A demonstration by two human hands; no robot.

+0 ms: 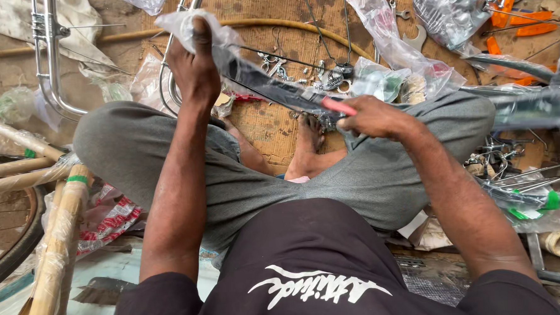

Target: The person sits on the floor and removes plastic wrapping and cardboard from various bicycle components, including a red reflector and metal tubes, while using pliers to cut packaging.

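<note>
Your left hand (192, 67) is clenched around the clear plastic wrap on the far end of a long dark metal bicycle part (270, 85). Your right hand (369, 117) grips a red-handled tool (337, 106) against its near end, above your crossed legs in grey trousers (356, 173).

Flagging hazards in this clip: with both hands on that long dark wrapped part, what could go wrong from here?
1. The right hand works a red-handled tool directly above a bare foot; a slip might strike it.
2. The left hand grips the dark part through loose plastic wrap, which may slide.
3. Small metal fittings scattered on the cardboard could get knocked or lost.
</note>
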